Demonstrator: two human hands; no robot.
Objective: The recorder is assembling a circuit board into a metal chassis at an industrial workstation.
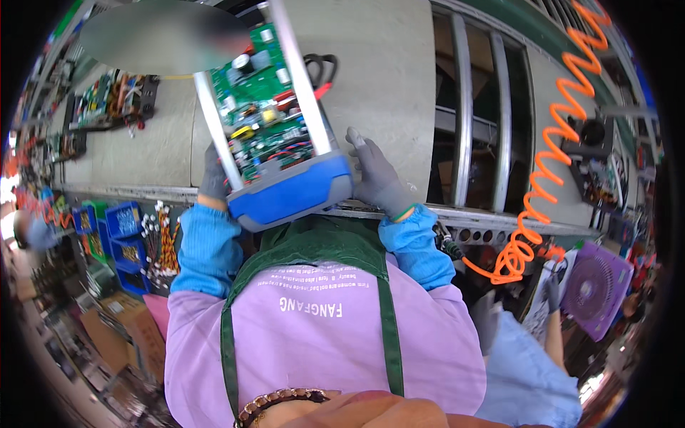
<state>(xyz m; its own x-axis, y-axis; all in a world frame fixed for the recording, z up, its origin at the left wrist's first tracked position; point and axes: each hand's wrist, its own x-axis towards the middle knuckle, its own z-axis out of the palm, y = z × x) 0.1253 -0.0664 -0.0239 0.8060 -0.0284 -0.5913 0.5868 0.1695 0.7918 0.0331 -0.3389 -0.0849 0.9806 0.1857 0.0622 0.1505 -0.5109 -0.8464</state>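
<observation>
An uncased electronic unit (264, 118) stands tilted in front of me, slightly blurred. Its green circuit board sits between two silver rails, and a blue and grey end cover (292, 189) faces my body. My left hand (212, 177), in a grey glove, is closed against the unit's left side near that cover; the unit hides most of its fingers. Beside the right end of the cover, my right hand (376, 175), also gloved in grey, is open with fingers apart and holds nothing. A black cable loop (321, 70) with a red part lies behind the unit.
Another circuit assembly (114, 98) lies on the bench at left. Metal rails (464, 107) span an opening on the right, near a coiled orange hose (553, 143). Blue bins (127, 242) hang below the left edge. Another person's blue clothing (528, 371) and a purple fan (596, 289) are lower right.
</observation>
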